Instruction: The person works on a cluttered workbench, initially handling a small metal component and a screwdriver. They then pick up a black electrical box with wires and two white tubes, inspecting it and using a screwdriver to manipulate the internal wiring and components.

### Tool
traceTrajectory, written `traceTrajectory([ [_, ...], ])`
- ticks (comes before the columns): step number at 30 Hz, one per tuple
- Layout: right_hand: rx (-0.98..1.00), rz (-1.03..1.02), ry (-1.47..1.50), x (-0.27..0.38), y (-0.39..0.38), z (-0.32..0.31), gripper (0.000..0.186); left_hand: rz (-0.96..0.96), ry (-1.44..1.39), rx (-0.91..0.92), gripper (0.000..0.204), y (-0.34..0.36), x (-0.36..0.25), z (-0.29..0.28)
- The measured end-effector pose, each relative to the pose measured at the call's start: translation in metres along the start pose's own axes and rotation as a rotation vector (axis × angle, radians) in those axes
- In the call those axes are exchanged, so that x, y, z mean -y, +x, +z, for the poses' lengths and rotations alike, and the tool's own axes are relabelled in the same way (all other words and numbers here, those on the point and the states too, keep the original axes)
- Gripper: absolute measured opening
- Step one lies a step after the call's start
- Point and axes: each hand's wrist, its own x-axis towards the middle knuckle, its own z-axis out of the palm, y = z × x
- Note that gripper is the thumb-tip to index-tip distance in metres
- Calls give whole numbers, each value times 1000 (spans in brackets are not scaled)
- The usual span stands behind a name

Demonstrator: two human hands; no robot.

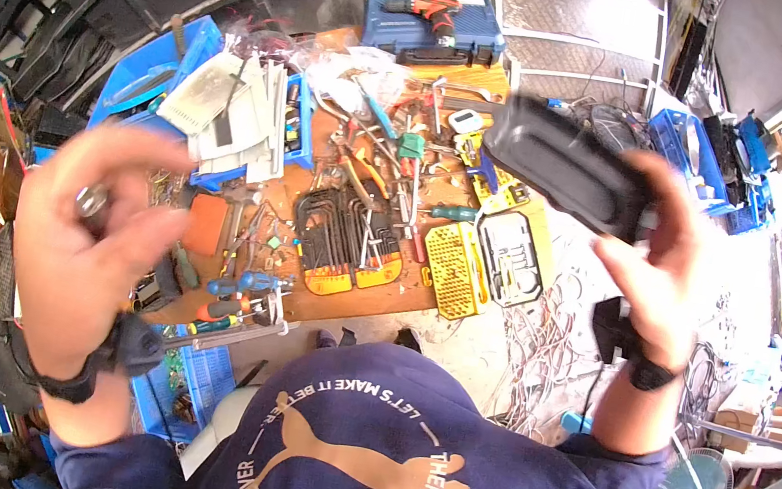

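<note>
Workshop, cluttered; wooden workbench (367,304) strewn with hand tools lies below and between both sets of fingers. Black rectangular tray (570,165): raised over the bench's right side, its near right end pinched between thumb and fingers of the right hand (662,255), its body extending forward-left of those fingertips. Left hand (100,231): thumb and index finger curved, tips apart; small round metal piece (93,202) lodged in the curl of the other fingers, blurred, exact kind unclear. Below and left of the right fingers: yellow bit case (456,272), opened. Right of the left fingertips: hex key set (346,238). Farther off, beyond both hands' fingers: cordless drill (437,19) atop a blue toolbox (482,44).
</note>
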Motion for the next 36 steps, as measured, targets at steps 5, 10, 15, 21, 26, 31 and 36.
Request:
traceTrajectory([
  [5,62,579,-176,-172,-58,66,48,-388,-400,-195,26,-56,38,-32],
  [10,-115,557,-389,-241,-104,125,53,-425,-596,-333,25,-100,67,-47],
  [15,-46,482,-623,-248,-109,139,53,-421,-708,-309,17,-131,71,-37],
  [21,26,521,-719,-245,-114,132,63,-374,-808,-222,29,-137,74,-6],
  [26,-5,292,-559,-227,-104,131,46,-454,-897,-192,24,-118,66,38],
  [31,493,299,354,-107,-78,154,29,-506,-1168,-141,23,-76,62,85],
  [36,955,76,642,-15,-54,182,39,-475,-1341,-27,22,-58,61,115],
])
